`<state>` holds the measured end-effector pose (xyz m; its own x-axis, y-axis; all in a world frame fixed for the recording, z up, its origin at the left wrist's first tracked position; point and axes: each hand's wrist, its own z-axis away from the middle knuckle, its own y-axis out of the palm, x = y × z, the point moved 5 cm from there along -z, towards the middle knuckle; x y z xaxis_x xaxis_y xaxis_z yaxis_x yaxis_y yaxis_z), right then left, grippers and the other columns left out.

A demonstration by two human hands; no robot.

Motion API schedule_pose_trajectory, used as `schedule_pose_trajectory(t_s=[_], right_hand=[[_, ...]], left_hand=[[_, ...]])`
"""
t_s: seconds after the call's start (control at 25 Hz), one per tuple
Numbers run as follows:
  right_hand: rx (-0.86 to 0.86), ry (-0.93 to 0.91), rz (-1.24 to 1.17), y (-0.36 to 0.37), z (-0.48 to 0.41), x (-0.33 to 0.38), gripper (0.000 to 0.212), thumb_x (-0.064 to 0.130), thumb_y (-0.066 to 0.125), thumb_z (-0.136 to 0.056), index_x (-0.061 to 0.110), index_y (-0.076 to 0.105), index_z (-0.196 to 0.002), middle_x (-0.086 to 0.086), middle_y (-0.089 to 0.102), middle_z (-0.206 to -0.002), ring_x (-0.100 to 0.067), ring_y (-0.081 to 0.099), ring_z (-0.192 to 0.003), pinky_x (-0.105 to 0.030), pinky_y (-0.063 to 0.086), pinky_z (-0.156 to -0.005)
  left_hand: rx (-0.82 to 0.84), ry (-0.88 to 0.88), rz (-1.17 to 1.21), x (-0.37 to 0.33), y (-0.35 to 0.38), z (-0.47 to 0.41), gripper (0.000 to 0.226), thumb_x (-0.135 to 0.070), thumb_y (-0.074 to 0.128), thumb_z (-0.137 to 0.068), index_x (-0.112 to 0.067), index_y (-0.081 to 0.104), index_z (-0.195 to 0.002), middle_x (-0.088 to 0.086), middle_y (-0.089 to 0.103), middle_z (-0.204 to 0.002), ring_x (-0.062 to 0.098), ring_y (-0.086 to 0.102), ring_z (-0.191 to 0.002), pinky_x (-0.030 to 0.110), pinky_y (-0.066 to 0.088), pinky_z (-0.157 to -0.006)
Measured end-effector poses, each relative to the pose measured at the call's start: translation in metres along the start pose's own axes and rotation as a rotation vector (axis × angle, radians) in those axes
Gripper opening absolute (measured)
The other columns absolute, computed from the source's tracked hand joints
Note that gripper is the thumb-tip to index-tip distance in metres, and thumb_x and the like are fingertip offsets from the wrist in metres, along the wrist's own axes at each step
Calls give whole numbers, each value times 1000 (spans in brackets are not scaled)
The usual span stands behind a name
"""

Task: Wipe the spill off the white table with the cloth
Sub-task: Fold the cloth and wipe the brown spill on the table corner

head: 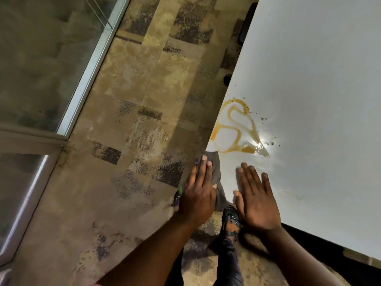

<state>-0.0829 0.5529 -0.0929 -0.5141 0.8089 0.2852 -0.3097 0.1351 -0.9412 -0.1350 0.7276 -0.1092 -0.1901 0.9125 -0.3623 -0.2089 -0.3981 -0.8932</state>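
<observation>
An orange-brown spill (237, 129) loops across the white table (319, 79) close to its left edge, with dark specks scattered to its right. A grey cloth (216, 172) lies at the table's near left corner, just below the spill. My left hand (198, 193) rests flat on the cloth with fingers stretched, partly over the table edge. My right hand (255, 199) lies flat on the bare table beside the cloth, fingers spread, holding nothing.
A patterned beige and dark carpet (144, 120) fills the floor to the left of the table. A glass wall with a metal frame (86, 79) runs along the far left. My dark shoes (231, 217) stand below the table corner.
</observation>
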Motion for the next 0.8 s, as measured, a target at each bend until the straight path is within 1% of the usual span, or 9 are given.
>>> schedule_pose_trajectory(t_s=[0.04,0.16,0.2,0.32,0.44,0.48,0.52,0.68,0.8], right_hand=[[-8,0,-5,0,0,-1,66,43,22,-109,17,10,-168,-7,14,-176,-23,10,-163,-49,4,-131],[-8,-3,-8,1,0,0,66,42,24,-109,14,11,-168,-6,12,-176,-24,12,-163,-52,9,-130],[-9,-7,-8,1,1,0,66,41,25,-109,13,14,-168,-7,12,-176,-25,12,-162,-53,10,-129],[-21,-6,-11,-3,-1,0,65,38,29,-109,9,21,-166,-9,17,-175,-26,14,-162,-56,16,-128],[-30,-2,-15,-1,1,0,66,37,34,-107,9,23,-166,-9,18,-175,-26,16,-162,-56,18,-127],[-28,-3,-15,0,1,-1,66,38,34,-107,10,22,-166,-8,17,-175,-26,16,-162,-56,18,-127],[-23,-2,-13,2,1,-2,66,39,34,-108,11,21,-166,-7,15,-176,-26,15,-162,-56,17,-127],[-17,-2,-11,4,2,-2,65,42,29,-110,12,19,-167,-5,13,-176,-25,15,-162,-54,13,-129],[-36,0,-23,3,0,-3,64,42,31,-110,12,23,-166,-5,17,-176,-25,17,-162,-53,15,-129]], left_hand=[[5,32,-11,0,-2,-8,63,-30,21,-110,-1,-1,-162,19,-6,-172,34,-1,-160,49,19,-128],[-14,142,-18,-2,-19,-38,64,-22,33,-106,6,12,-159,25,6,-169,37,8,-159,51,24,-127],[-5,178,-5,-4,-24,-48,65,-23,33,-105,7,12,-159,25,6,-169,37,6,-159,51,22,-128],[56,186,50,-9,-41,-81,67,-26,31,-107,3,3,-161,22,-4,-171,33,-7,-160,46,9,-131],[70,195,-70,-19,-53,-118,63,-26,14,-107,7,2,-159,23,-8,-170,34,-15,-159,46,2,-130],[65,187,-97,-21,-56,-131,64,-27,10,-106,8,2,-159,24,-8,-170,35,-15,-158,46,2,-130],[47,176,-94,-24,-60,-143,64,-26,12,-106,9,4,-159,24,-6,-170,34,-13,-159,46,4,-130],[-24,184,-81,-31,-72,-181,62,-22,27,-108,9,9,-159,24,2,-170,33,-2,-160,45,14,-129],[-44,165,-70,-36,-79,-212,62,-23,27,-109,7,8,-160,23,1,-171,31,-1,-160,43,13,-130]])
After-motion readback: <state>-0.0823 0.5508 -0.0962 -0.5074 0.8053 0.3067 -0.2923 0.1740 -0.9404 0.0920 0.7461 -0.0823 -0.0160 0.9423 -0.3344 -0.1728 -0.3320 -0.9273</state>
